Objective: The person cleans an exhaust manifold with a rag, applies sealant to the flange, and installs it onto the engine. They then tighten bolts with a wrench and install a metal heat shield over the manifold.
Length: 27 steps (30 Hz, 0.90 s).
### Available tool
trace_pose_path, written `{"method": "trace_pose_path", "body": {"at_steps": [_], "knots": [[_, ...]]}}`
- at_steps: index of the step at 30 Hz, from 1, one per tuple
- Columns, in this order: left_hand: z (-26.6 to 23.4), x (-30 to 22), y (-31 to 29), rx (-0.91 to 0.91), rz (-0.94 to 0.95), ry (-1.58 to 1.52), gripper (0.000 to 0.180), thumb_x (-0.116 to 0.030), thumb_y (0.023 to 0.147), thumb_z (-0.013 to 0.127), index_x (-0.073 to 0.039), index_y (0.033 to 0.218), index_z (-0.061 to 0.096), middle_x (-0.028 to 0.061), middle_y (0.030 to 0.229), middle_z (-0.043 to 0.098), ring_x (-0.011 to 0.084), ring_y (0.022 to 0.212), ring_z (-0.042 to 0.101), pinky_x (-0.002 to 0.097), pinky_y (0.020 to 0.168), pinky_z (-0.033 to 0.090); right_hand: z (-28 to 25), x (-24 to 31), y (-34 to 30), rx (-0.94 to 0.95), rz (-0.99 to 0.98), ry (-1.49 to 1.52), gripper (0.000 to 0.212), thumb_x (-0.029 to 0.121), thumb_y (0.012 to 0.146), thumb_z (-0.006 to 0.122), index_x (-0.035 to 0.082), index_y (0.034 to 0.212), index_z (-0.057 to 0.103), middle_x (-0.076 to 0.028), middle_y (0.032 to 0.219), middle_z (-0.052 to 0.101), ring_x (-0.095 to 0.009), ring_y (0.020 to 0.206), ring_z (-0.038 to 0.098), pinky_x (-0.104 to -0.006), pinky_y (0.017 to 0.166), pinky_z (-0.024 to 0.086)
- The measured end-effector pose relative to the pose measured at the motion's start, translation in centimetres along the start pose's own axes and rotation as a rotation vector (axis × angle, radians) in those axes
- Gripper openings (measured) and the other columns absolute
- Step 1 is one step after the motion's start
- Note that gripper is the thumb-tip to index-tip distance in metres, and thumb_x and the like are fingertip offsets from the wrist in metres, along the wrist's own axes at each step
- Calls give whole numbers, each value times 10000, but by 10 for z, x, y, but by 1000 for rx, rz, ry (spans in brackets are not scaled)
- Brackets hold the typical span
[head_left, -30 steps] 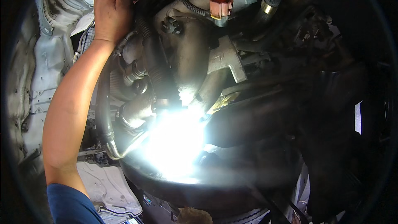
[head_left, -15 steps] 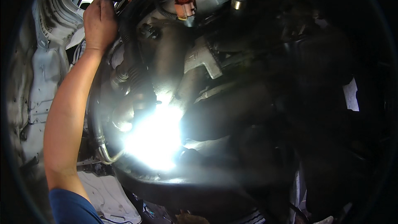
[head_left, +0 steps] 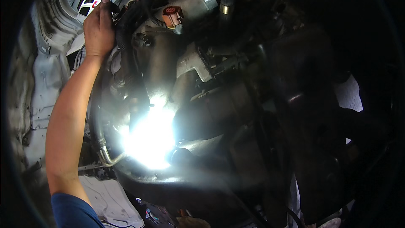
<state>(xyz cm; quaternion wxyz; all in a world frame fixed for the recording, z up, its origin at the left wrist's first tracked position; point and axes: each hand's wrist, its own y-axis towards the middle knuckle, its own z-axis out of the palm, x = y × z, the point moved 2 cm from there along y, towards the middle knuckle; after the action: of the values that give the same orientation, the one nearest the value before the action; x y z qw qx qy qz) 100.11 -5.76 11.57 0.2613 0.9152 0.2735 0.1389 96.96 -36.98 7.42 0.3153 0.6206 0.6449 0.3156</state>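
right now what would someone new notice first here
A white glare burns low in the middle, washing out the engine parts around it. Up at the top left, the left hand grips a black hose, with the bare forearm running down the left side. An orange plug stands out just right of it.

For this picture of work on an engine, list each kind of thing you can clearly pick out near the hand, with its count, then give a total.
Hand: 1
Orange connector: 1
Black corrugated hose: 1
Bright work light: 1
Curved metal pipe: 1
Total: 5
The other hand is out of view.
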Motion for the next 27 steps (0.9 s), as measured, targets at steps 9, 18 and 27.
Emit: {"method": "trace_pose_path", "body": {"at_steps": [9,18,27], "knots": [[2,-2,0,181,-295,-90,734,-666,1058,524,19,1150,770,207,977,781,288,927,732,385,936,517,-31,1,-37,10,297,1125,404,193,1130,375,-46,1210,691,-275,1150,697,-319,1115,693,-431,964,527],[2,-9,12,591,-292,-71,918,-772,932,625,69,1282,740,243,1078,767,307,1025,737,400,999,511,-52,11,-63,118,428,1302,448,290,1109,450,-75,1120,710,-225,996,737,-313,950,706,-441,900,527],[-6,-53,33,910,-4,250,500,-463,1063,581,-48,1305,716,285,1212,735,445,1169,698,493,984,558,-52,9,-58,38,334,1078,489,352,1146,436,-78,1057,654,-304,909,695,-447,898,687,-505,867,507]]}}
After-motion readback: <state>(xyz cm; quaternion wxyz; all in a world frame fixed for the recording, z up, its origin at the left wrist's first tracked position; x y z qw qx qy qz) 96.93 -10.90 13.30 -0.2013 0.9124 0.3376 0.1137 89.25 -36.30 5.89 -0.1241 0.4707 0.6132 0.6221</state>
